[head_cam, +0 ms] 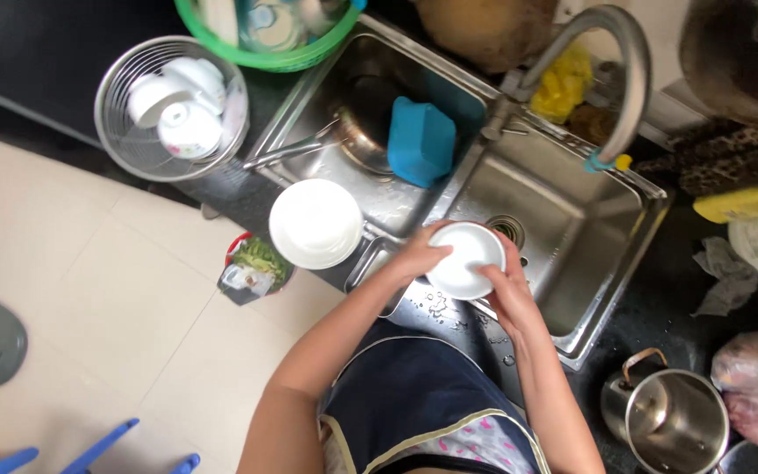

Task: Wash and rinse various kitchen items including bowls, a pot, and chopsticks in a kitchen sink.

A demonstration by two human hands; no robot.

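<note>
— What are the hands on?

— Both hold one small white bowl (465, 258) over the near edge of the steel double sink (572, 219), just in front of the drain of the right-hand basin. The left hand (420, 254) curls around the bowl's left rim, fingers closed on it; the right hand (506, 285) cups the lower right side, fingers wrapped under the rim.

— And around them?

— Just left of the bowl, a stack of white plates (315, 223) sits on the sink's front corner. The left basin holds a metal pan (357, 132) with a long handle and a blue plastic container (420, 140) tipped against it. The curved tap (616, 79) arches over the right basin. On the dark counter, further left, a wire basket (111, 132) holds white cups, and a green basket (291, 60) stands beyond it. A steel pot (673, 417) stands on the counter to the person's right — well apart from the bowl.
</note>
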